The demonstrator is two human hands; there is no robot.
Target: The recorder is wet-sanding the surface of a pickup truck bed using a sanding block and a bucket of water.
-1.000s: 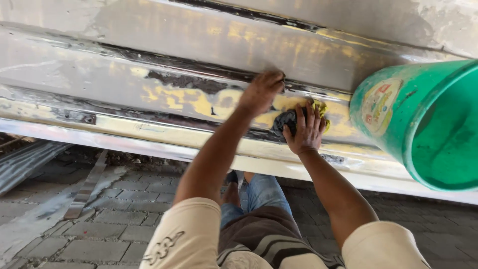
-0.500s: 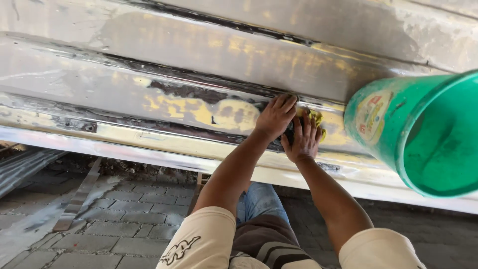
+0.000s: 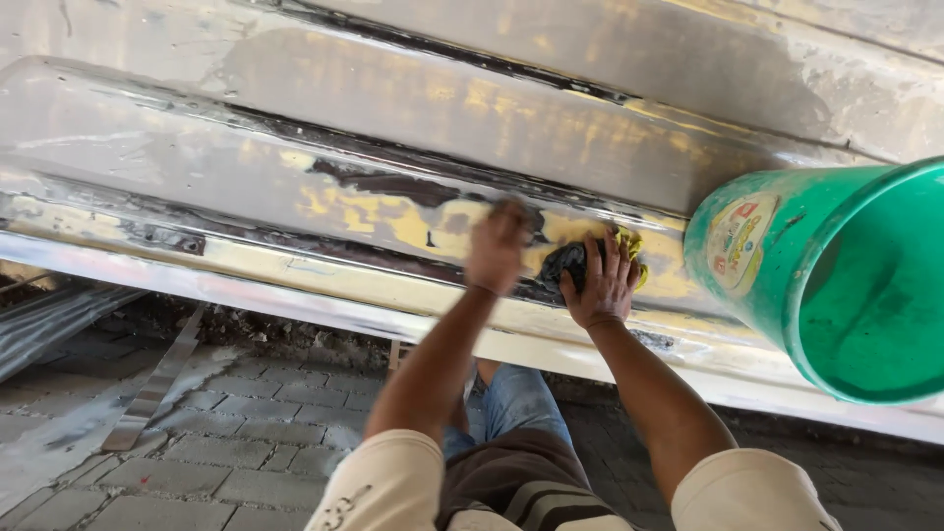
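A long silver sheet-metal panel (image 3: 324, 128) runs across the view, with ridges and worn yellow and black patches. My left hand (image 3: 498, 246) presses on the panel at a yellow patch; it is blurred, and whether it holds anything is unclear. My right hand (image 3: 602, 283) lies flat against the panel just to the right, holding a dark wet pad (image 3: 566, 264) with a yellow piece (image 3: 631, 244) showing under the fingers. The two hands sit close together, a small gap apart.
A large green plastic bucket (image 3: 846, 285) with a label stands at the right, close to my right hand. Below the panel's edge lies grey paved ground (image 3: 226, 442) with a metal strip (image 3: 157, 383) on it. My knees in jeans are at the bottom.
My left hand has slid leftward and down along the panel, away from the right hand. The right hand stays on the pad. The camera has shifted slightly.
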